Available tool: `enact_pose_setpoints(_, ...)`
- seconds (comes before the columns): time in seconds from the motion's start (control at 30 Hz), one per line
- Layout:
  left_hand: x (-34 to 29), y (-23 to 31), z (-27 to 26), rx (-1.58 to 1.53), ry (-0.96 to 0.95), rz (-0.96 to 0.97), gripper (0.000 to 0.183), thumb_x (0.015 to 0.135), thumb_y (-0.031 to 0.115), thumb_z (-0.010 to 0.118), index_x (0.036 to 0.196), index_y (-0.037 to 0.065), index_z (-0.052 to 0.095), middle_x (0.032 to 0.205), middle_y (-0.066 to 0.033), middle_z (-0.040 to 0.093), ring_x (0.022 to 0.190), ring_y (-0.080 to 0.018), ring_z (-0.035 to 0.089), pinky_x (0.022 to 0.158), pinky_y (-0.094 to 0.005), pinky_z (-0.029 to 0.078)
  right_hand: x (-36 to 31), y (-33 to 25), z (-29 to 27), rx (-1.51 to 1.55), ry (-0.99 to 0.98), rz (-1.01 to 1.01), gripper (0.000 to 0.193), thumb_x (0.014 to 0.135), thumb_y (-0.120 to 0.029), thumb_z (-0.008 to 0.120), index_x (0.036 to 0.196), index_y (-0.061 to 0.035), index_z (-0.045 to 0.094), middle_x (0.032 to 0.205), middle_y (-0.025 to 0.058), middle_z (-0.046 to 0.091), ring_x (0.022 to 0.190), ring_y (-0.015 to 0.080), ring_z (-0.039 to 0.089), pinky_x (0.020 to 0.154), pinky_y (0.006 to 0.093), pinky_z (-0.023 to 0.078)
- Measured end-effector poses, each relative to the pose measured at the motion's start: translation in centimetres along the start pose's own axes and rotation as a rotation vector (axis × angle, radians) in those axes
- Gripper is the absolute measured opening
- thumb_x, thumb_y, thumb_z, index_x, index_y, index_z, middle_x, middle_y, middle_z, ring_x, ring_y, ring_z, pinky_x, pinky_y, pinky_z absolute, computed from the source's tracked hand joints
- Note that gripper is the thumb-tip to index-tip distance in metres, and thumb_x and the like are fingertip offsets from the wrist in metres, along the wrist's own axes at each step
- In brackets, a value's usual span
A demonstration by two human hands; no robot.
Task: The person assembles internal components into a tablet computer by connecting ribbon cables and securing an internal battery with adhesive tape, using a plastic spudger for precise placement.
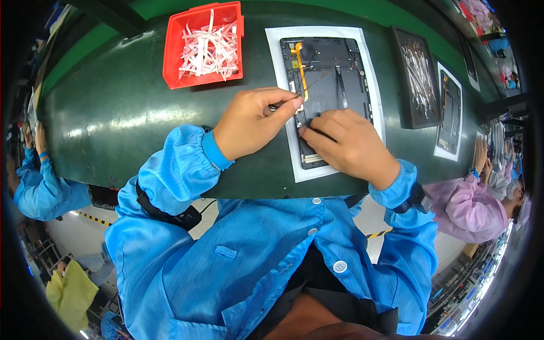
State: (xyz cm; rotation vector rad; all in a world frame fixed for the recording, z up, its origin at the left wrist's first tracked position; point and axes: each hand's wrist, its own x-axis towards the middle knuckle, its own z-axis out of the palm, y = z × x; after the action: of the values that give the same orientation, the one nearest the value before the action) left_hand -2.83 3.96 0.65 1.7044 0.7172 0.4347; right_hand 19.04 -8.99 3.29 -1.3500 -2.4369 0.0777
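Note:
A dark, opened tablet housing (326, 101) with an orange flat cable (302, 71) along its left side lies on a white sheet (371, 62). Over its left edge, my left hand (258, 119) is closed, thumb and forefinger pinching a thin dark wire (317, 81) that slants up across the housing. A small dark bit shows behind those fingers. My right hand (351, 141) rests over the lower half, fingers curled and fingertips near the left edge. Slim metal tweezers (341, 88) stick out from it, pointing away from me; their other end is hidden by the hand.
A red bin (243, 54) full of pale strips stands at the far left on the green table (113, 113). To the right are a black tray (422, 116) of thin metallic strips and another tablet housing (449, 113) on white. Other people sit at both sides.

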Motion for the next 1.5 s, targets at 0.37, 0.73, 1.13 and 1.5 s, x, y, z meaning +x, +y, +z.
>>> enact_pose_setpoints(0.37, 0.5, -0.3, 0.1, 0.135, 0.041, 0.227, 0.017, 0.103, 0.013, 0.078, 0.112, -0.001, 0.081, 0.092, -0.0098, 0.078, 0.068, -0.0094, 0.061, 0.061, -0.0255, 0.049, 1.6, 1.7, -1.5, -0.306, -0.149, -0.365, 0.030, 0.085, -0.021, 0.069, 0.109, -0.0032, 0.073, 0.102, 0.0039, 0.066, 0.094, 0.0199, 0.065, 0.082, 0.0332, 0.057)
enact_pose_setpoints(0.73, 0.4, -0.7, -0.1, 0.111, 0.033, 0.254, 0.017, 0.103, 0.013, 0.077, 0.112, -0.002, 0.081, 0.092, -0.0097, 0.078, 0.069, -0.0104, 0.062, 0.061, -0.0273, 0.050, 1.8, 3.0, -0.6, -0.242, -0.070, -0.468, 0.023, 0.084, -0.018, 0.071, 0.101, -0.0028, 0.073, 0.095, 0.0048, 0.067, 0.081, 0.0210, 0.065, 0.076, 0.0325, 0.059)
enact_pose_setpoints(1.13, 0.8, -0.6, 0.0, -0.233, 0.064, 0.004, 0.018, 0.105, 0.012, 0.075, 0.115, -0.002, 0.081, 0.097, -0.0062, 0.077, 0.074, -0.0059, 0.062, 0.064, -0.0240, 0.049, 0.8, 2.0, -1.0, -0.286, -0.081, -0.373, 0.032, 0.086, -0.017, 0.076, 0.114, -0.0005, 0.075, 0.108, 0.0086, 0.071, 0.098, 0.0247, 0.071, 0.087, 0.0357, 0.059)
enact_pose_setpoints(1.5, -0.9, 0.7, 0.0, 0.861, 0.235, 0.801, 0.032, 0.082, 0.005, 0.084, 0.112, 0.003, 0.075, 0.099, -0.0083, 0.073, 0.071, -0.0255, 0.068, 0.060, -0.0399, 0.055, 3.2, -3.3, 1.6, 1.014, 0.329, 0.991, 0.025, 0.106, -0.023, 0.077, 0.105, 0.0015, 0.079, 0.082, -0.0012, 0.071, 0.073, 0.0044, 0.061, 0.064, 0.0234, 0.050)
